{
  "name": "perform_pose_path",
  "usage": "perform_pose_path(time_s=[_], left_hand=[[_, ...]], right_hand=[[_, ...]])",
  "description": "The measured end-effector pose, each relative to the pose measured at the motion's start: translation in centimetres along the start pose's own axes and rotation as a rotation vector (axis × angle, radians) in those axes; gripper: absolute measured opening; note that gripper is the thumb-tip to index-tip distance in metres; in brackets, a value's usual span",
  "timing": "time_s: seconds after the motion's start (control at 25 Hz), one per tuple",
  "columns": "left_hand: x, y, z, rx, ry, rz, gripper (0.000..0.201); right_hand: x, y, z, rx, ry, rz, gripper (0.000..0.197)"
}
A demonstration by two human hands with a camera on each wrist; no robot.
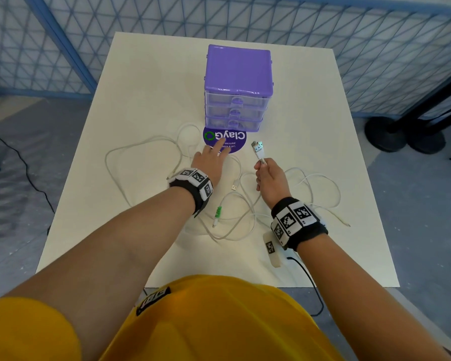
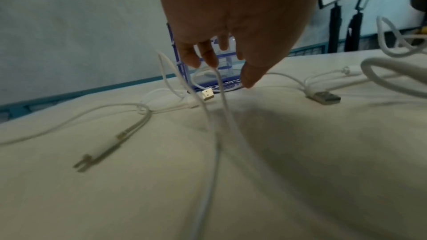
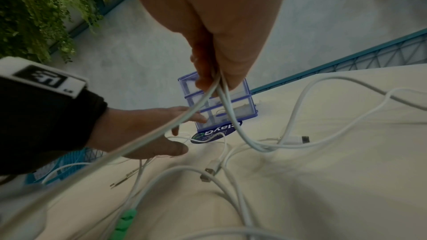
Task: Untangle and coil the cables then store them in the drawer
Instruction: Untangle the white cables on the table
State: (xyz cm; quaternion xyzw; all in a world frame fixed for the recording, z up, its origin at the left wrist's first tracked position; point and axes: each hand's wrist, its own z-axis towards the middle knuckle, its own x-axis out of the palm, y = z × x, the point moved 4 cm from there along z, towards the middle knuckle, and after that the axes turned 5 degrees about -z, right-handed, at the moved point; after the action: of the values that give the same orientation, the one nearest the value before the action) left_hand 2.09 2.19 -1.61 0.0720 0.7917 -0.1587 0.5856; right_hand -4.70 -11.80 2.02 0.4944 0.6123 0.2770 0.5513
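Note:
Several white cables [image 1: 146, 144] lie tangled across the white table [image 1: 310, 105]. My right hand [image 1: 262, 165] pinches one white cable and holds its USB plugs [image 1: 257, 147] upright above the table. In the right wrist view two strands run down from that hand [image 3: 215, 83]. My left hand [image 1: 216, 149] reaches forward with straight, spread fingers over the purple round sticker [image 1: 235, 142]. A thin cable loop [image 2: 217, 79] hangs right at its fingertips [image 2: 194, 61]. The purple drawer unit [image 1: 238, 74] stands behind, all three drawers closed. A green-tipped plug [image 1: 218, 213] lies between my wrists.
A loose USB plug [image 1: 234, 187] lies between the hands. A white tagged block [image 1: 271, 250] with a black cord [image 1: 307, 280] sits near the table's front edge. Blue lattice fencing [image 1: 63, 48] surrounds the table; black stand bases [image 1: 391, 136] are on the floor at right.

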Motion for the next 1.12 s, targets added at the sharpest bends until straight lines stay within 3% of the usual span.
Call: perform_pose_path(time_s=[0.24,0.32,0.4,0.48,0.56,0.76,0.96,1.04,1.12], left_hand=[[1.7,-3.0,1.3,0.156,0.311,-0.062,0.061],[1.7,-3.3,1.3,0.117,0.287,-0.085,0.044],[0.7,-3.5,0.9,0.070,0.149,-0.170,0.029],[-1.4,-3.6,0.3,-0.044,-0.044,-0.434,0.036],[-3.6,-4.1,-0.4,-0.151,-0.125,-0.747,0.043],[-5.6,-7.9,-3.7,-0.037,-0.040,-0.949,0.041],[-3.6,-7.9,-5.9,0.097,0.184,-0.575,0.031],[-3.1,-7.3,-6.1,0.108,0.172,-0.620,0.029],[-3.5,-5.4,-5.3,0.072,0.014,-0.748,0.026]], right_hand=[[-0.9,-0.7,-0.4,0.020,-0.015,-0.020,0.035],[-1.1,-1.0,-0.4,0.032,-0.021,-0.019,0.035],[-1.2,-1.1,-0.4,0.038,-0.044,-0.031,0.034],[-1.2,-1.0,-0.4,0.041,-0.084,-0.046,0.032],[-1.0,-0.6,-0.2,0.051,-0.116,-0.032,0.028],[-0.5,1.5,-0.1,0.001,-0.137,0.064,0.018],[-0.5,1.6,0.0,0.035,-0.092,0.038,0.028],[-0.3,1.4,0.2,0.035,-0.098,-0.018,0.034],[-0.4,1.0,0.4,0.070,-0.123,0.083,0.034]])
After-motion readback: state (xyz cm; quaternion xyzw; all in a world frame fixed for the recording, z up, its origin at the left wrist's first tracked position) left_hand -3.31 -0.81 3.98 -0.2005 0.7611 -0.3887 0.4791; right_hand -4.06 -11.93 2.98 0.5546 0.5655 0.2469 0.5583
